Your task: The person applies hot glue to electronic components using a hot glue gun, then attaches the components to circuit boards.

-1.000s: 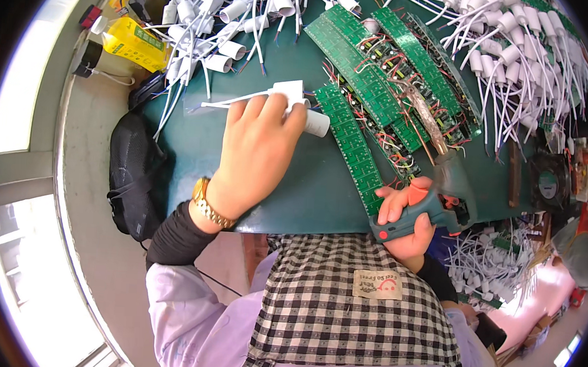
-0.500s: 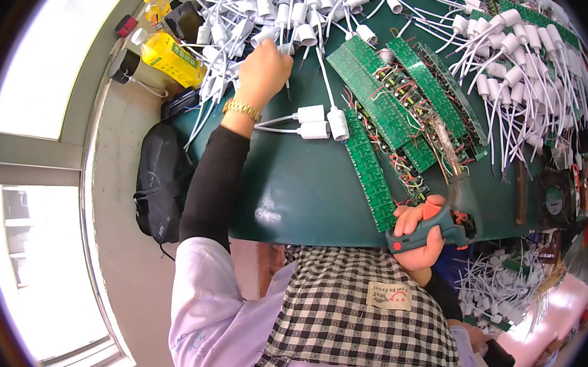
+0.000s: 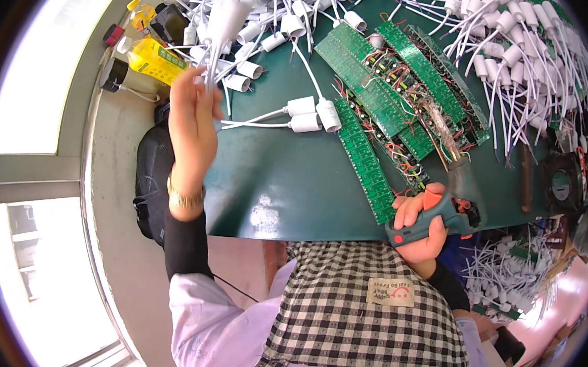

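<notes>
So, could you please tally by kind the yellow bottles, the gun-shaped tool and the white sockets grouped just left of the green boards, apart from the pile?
White sockets: 3
Yellow bottles: 2
Gun-shaped tool in the right hand: 1
Total: 6

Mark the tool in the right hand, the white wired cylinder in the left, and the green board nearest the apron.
Tool [image 3: 458, 226]: head view, on its teal body.
White wired cylinder [image 3: 227, 22]: head view, on its blurred side.
Green board [image 3: 364, 163]: head view, mid-face.
</notes>
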Motion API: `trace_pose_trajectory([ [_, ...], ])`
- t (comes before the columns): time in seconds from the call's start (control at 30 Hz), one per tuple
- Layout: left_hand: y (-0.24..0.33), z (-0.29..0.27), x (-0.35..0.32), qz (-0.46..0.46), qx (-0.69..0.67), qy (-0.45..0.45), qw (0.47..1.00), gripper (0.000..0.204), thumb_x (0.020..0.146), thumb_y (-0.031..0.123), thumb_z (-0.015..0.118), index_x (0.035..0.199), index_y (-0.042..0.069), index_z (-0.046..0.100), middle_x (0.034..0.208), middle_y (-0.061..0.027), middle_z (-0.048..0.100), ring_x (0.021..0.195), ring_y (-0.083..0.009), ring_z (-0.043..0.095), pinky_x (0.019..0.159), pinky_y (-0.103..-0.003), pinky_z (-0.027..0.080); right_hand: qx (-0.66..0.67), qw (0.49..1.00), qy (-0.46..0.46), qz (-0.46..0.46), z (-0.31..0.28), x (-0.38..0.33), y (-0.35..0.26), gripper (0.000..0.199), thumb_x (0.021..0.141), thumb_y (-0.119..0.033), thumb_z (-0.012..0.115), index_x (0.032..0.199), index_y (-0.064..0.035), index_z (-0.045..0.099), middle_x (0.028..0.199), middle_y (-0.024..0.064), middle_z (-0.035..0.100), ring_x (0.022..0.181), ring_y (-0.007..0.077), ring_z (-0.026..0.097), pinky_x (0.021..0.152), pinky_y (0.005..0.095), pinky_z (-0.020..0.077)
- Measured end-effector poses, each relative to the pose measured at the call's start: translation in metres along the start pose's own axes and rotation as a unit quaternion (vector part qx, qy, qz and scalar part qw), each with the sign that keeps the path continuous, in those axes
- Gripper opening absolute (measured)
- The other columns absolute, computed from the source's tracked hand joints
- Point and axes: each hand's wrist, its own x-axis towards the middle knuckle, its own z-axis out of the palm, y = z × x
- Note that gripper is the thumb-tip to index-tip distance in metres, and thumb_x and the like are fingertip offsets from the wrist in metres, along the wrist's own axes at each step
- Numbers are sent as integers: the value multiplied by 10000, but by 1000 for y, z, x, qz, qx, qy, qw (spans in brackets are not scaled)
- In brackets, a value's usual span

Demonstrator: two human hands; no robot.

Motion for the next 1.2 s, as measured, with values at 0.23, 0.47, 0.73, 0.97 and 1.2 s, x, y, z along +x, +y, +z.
trace_pose_trajectory([
  [0.23, 0, -10, -83, 7, 110, -245, 963, 392, 765, -143, 509, 1093, 45, 614, 832, -112, 596, 734, -248, 594, 669, -305, 477, -23, 999, -18, 21, 1, 2, -1, 541, 896, -388, 483, 1291, -48, 340, 725, 57, 530, 630, 180, 555, 819, 390, 407],
  [0.47, 24, 35, -72, 43, 105, -183, 977, 288, 755, -38, 628, 1034, 29, 610, 985, -126, 577, 891, -298, 583, 773, -359, 477, -28, 998, -43, 25, -7, 0, 3, 544, 898, -390, 480, 1298, -52, 335, 725, 59, 534, 636, 181, 561, 823, 394, 402],
  [0.73, 32, 72, -53, 25, 63, -263, 962, 227, 768, 50, 655, 992, 31, 624, 934, -142, 583, 809, -325, 596, 719, -371, 490, -31, 999, -32, 8, 1, -9, -3, 546, 895, -390, 494, 1288, -48, 333, 721, 61, 541, 633, 186, 562, 801, 400, 412],
  [0.97, 30, 72, -45, 11, 22, -315, 949, 119, 769, 33, 669, 887, 30, 661, 873, -89, 573, 732, -219, 591, 666, -308, 474, -36, 996, -37, 67, -3, -12, -13, 553, 893, -406, 501, 1282, -50, 335, 715, 57, 542, 662, 181, 563, 795, 393, 411],
  [1.2, 25, 86, -43, 133, 46, -326, 935, 130, 714, 15, 683, 833, 23, 634, 826, -87, 559, 711, -237, 586, 648, -326, 482, -49, 995, -26, 87, -5, -13, -19, 533, 897, -384, 508, 1266, -32, 352, 710, 73, 542, 650, 179, 562, 767, 385, 445],
])
